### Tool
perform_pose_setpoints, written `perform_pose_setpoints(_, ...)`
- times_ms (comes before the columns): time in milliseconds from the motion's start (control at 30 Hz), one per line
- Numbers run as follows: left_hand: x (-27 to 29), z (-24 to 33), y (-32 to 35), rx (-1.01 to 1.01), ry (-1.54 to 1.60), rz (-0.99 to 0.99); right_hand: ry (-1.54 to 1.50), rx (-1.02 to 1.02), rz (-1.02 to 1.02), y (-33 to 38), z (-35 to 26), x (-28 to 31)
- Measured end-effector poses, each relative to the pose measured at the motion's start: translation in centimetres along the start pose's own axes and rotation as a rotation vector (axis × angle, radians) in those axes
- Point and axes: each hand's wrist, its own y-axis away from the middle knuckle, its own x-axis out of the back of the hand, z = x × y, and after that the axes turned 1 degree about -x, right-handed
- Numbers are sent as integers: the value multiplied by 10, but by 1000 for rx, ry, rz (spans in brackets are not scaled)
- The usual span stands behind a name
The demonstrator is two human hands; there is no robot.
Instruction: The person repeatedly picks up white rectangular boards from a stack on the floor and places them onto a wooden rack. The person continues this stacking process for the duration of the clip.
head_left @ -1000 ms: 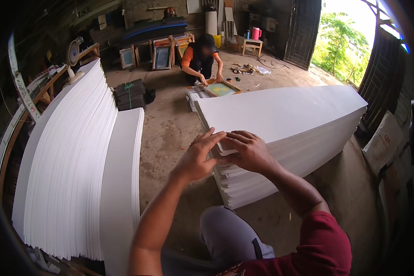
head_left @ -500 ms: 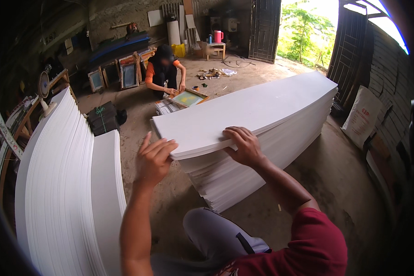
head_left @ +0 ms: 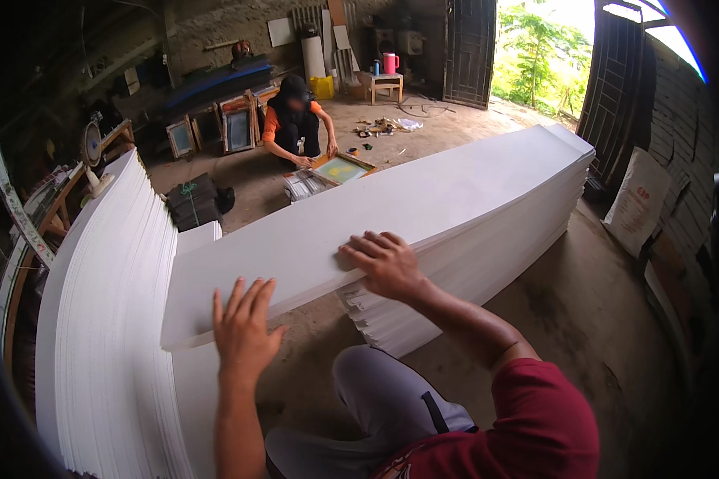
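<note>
A long, thin bundle of white sheets (head_left: 295,244) slants across the gap between two stacks. Its left end rests on the left stack (head_left: 108,319), and its far end lies over the right stack (head_left: 471,271). My left hand (head_left: 245,327) is at the bundle's near edge, its fingers spread and the fingertips over the top surface. Farther right, my right hand (head_left: 385,262) lies with fingers stretched flat on top of the sheets near the same edge; its thumb is hidden.
Beyond the sheets a person (head_left: 294,120) in an orange-sleeved top crouches over a wooden-framed screen (head_left: 340,169). A black bundle (head_left: 192,199) tied with green string sits behind the left stack. A white sack (head_left: 637,195) leans by the right wall. A small table (head_left: 381,83) holds a pink jug.
The top sheets have slid left and toward me, off the right stack's end and onto the left stack. Both hands moved left with them, and my left fingers have spread.
</note>
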Motion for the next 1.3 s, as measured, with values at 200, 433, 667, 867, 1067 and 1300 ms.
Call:
perform_pose_setpoints(200, -45, 6, -1, 126, -104, 99, -101, 177, -22, -5, -34, 5)
perform_pose_setpoints(433, -41, -48, 36, 173, -6, 141, 55, -163, -15, 67, 104, 37)
perform_pose_setpoints(667, -32, -82, 90, 379, 201, 65, 191, -361, 34, 75, 191, 70)
perform_pose_setpoints(867, -35, -60, 116, 484, 222, -255, 140, -276, 18, -49, 175, 100)
perform_pose_setpoints(1067, -28, -73, 169, 576, 280, -203, 88, -163, -120, -142, 146, 88)
perform_pose_setpoints(1300, -8, -45, 236, 637, 201, -20, -35, 122, -131, -173, 103, 30)
